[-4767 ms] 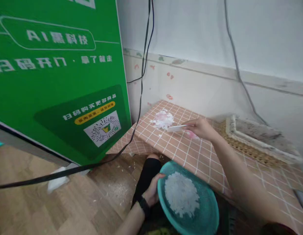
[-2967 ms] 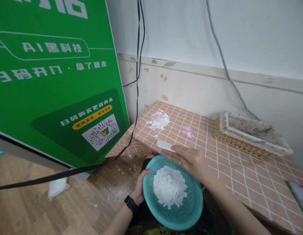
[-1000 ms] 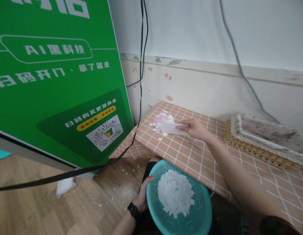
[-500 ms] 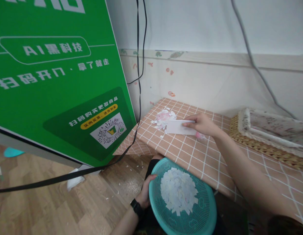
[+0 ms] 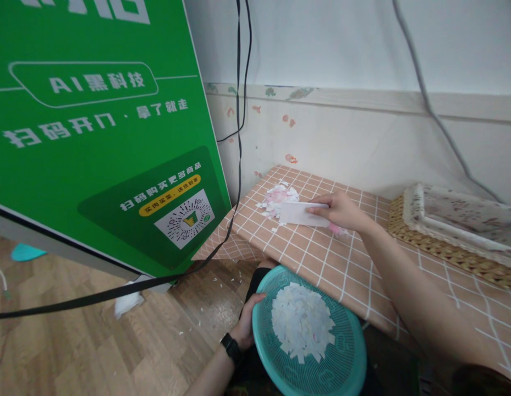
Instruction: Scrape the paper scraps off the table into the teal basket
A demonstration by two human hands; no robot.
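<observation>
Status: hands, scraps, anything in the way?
Left hand gripping teal basket by rim. Right hand pinching white card at pink-white scraps on table. Black strap crossing table's left edge, clear of card.

1. At the left stood a cabinet, beside the left end of the surface.
2. Behind the surface ran a wall.
3. On the surface, toward its far left corner, lay a paper heap.
4. Before that heap's right side was a card, its right part in the right hand.
5. Just below the right hand lay a second heap, partly hidden.
6. Farther right, on the surface near the wall, sat a basket.
7. In front of the surface was a colander, with paper scraps inside and the left hand at its left rim.
8. A cable crossed before the cabinet, above the floor.
</observation>
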